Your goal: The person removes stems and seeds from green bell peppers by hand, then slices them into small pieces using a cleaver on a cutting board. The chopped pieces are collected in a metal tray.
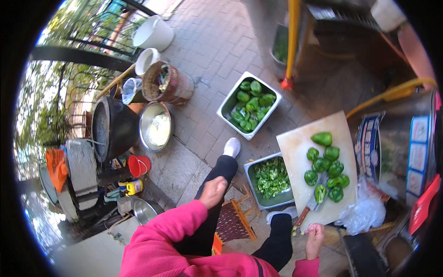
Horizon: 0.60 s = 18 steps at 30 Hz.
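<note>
My left hand (213,192), slightly blurred, hangs over my left leg with its fingers curled and nothing visible in it. Beside the near edge of the white cutting board (297,149), my right hand (314,239) has its fingers curled; no object shows in it. Several green bell peppers (321,164) lie on the board. A knife (304,216) with a wooden handle rests there, its blade partly under a cut pepper (320,193). Left of the board, a metal pan (258,204) holds chopped green pepper (271,178). Another metal pan (251,135) farther away contains whole green peppers (252,104).
A low folding stool (233,221) stands between my legs. On the left are a steel bowl (169,142) with pale contents, a dark pot (121,128), a red bucket (139,165) and a waste bucket (178,85). A yellow hose (293,38) and plastic bag (363,211) are right.
</note>
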Each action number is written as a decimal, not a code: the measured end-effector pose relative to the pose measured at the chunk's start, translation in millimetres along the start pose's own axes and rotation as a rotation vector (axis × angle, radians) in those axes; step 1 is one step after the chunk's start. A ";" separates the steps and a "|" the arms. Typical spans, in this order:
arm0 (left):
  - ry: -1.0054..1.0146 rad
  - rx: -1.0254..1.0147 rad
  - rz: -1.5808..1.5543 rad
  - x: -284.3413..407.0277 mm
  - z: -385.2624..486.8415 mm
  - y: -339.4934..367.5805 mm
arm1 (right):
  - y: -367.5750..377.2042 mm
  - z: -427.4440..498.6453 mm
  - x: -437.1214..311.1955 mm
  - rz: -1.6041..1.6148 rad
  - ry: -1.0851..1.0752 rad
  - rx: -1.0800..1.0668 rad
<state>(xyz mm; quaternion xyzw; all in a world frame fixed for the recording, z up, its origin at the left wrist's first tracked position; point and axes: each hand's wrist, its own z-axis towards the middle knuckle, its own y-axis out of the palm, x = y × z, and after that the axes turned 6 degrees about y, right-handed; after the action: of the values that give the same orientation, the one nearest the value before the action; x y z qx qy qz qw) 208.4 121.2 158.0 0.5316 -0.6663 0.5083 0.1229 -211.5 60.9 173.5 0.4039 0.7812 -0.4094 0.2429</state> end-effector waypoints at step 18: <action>-0.959 0.598 0.323 -294.3 -42.9 -403.5 | 201.7 39.8 -396.9 -0.586 -0.183 -0.263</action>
<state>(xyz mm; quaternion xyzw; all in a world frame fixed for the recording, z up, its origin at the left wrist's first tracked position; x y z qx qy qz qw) 647.6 360.7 190.8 0.6056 -0.5477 0.3890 -0.4266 178.4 -75.7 344.2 0.0890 0.8852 -0.3921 0.2340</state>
